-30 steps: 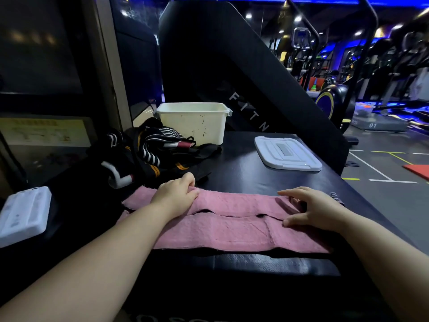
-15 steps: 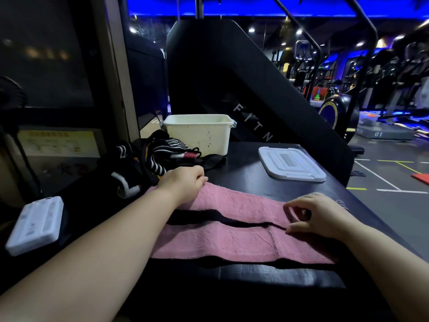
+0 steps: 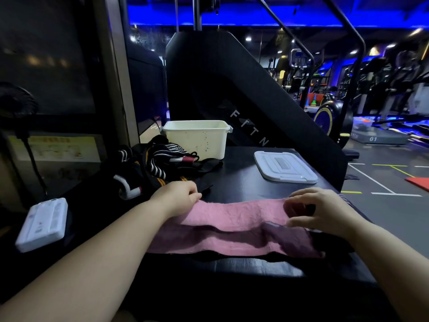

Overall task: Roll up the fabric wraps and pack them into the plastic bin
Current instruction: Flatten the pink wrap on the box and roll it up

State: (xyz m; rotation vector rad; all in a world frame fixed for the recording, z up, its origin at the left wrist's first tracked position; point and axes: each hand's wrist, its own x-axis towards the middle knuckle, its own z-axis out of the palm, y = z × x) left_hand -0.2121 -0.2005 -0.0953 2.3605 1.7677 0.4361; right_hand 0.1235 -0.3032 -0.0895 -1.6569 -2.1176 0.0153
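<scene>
The work took place in a dim gym lit blue, with exercise machines on the floor beyond the right hand. The work surface was a black padded bench top (image 3: 243, 177), backed by a black machine housing (image 3: 232, 84) bearing the letters "FITN".

The pink fabric wrap (image 3: 232, 219) lay unrolled across the bench top, spanning from the left hand to just past the right hand. It was doubled along its length. The far band lay slightly raised between the hands and the near band lay flat toward the person.

The left hand (image 3: 176, 196) had its fingers curled and pinched the far edge of the wrap at its left end. The right hand (image 3: 325, 210) arched over the right end, with curled fingers above and the thumb below gripping the far band.

The plastic bin (image 3: 197, 140), cream-white and open, stood upright beyond the left hand, well apart from the pink wrap. Its contents could not be seen. The white lid (image 3: 284, 166) lay flat beyond the right hand, apart from the bin.

A pile of black striped wraps (image 3: 160, 163) lay unrolled beyond and outside the left hand, just in front of the bin. A white flat device (image 3: 43, 224) lay outside the left forearm.
</scene>
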